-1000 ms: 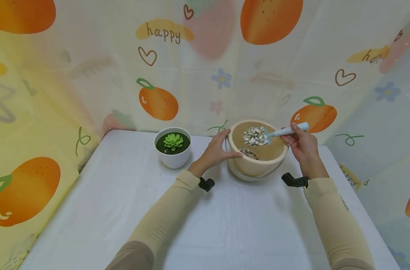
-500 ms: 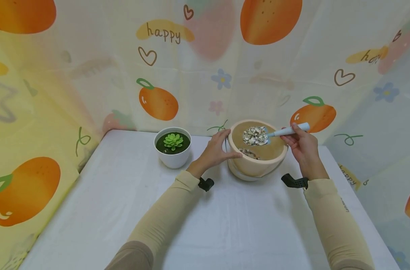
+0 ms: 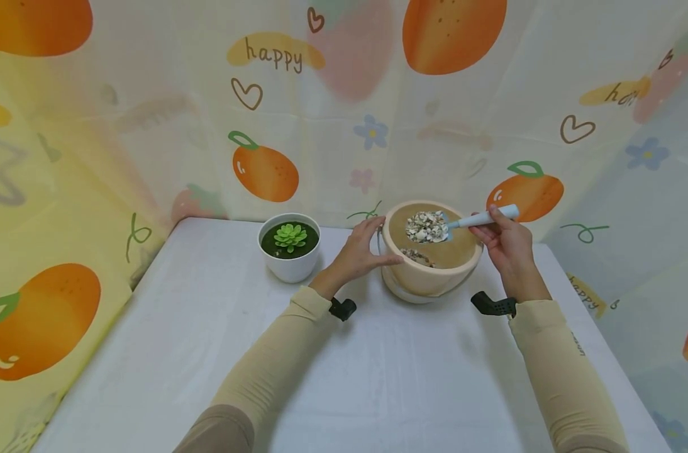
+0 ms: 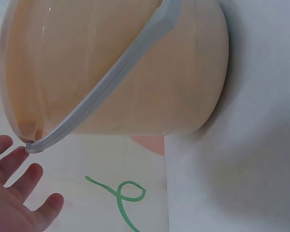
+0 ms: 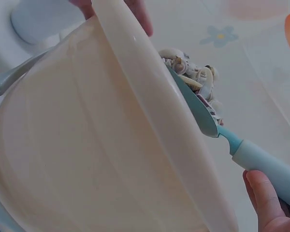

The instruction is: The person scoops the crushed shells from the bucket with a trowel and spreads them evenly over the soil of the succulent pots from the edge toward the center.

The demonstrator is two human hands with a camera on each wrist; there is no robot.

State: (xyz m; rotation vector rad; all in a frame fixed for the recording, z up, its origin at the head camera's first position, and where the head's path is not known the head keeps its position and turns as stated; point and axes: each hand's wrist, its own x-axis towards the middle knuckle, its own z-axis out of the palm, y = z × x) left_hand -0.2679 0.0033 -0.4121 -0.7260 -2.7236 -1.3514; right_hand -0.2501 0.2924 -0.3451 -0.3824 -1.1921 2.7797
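A peach-coloured bucket [image 3: 429, 281] with a pale handle [image 4: 99, 94] stands toward the back of the white-covered table. In the head view my left hand [image 3: 352, 255] is at its left rim, thumb toward the front and fingers spread. The left wrist view shows those fingers loosely extended by the handle's joint. My right hand [image 3: 508, 245] grips the light-blue handle of a small trowel [image 5: 266, 166]. Its blade carries a heap of small seashells [image 3: 427, 226], held level over the bucket's mouth. More shells [image 3: 417, 257] lie inside the bucket, partly hidden by its front wall.
Left of the bucket stands a white pot [image 3: 292, 269] with a green succulent [image 3: 290, 237] in dark soil. A fruit-printed cloth [image 3: 332, 157] hangs close behind the table [image 3: 372, 377] and on both sides. Each wrist wears a black camera mount.
My left hand and wrist have shifted very slightly to the left along the bucket's rim. The right hand, loaded trowel and bucket have stayed nearly still.
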